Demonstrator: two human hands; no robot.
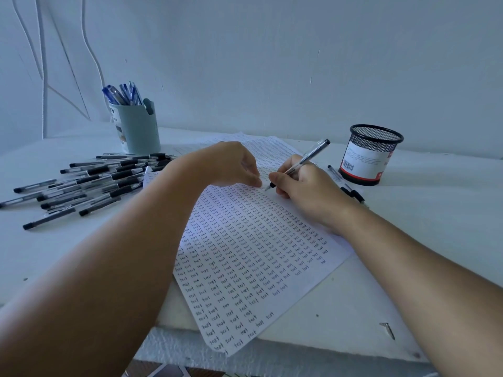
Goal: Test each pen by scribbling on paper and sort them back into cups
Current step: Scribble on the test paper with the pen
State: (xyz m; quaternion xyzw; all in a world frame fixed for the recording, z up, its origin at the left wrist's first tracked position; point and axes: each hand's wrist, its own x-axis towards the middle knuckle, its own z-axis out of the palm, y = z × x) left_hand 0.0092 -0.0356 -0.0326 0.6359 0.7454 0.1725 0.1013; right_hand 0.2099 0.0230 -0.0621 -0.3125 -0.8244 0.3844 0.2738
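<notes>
My right hand (pixel 302 186) grips a clear black-tipped pen (pixel 313 156) with its tip on the paper (pixel 245 257), a sheet covered with rows of the written word "test". Just left of the pen tip, my left hand (pixel 231 164) rests on the sheet with its fingers curled downward. Whether it holds anything cannot be told. A heap of several black pens (pixel 89 183) lies at the left. Behind the heap, a pale green cup (pixel 138 129) holds several blue pens (pixel 122 93). A black mesh cup (pixel 370 153) stands at the right.
Two black pens (pixel 345 186) lie on the white table (pixel 408 213) between my right hand and the mesh cup. More written sheets (pixel 266 145) lie under the top one, toward the wall. The table's front edge (pixel 299 349) is near, and cables (pixel 43 63) hang down the wall at the left.
</notes>
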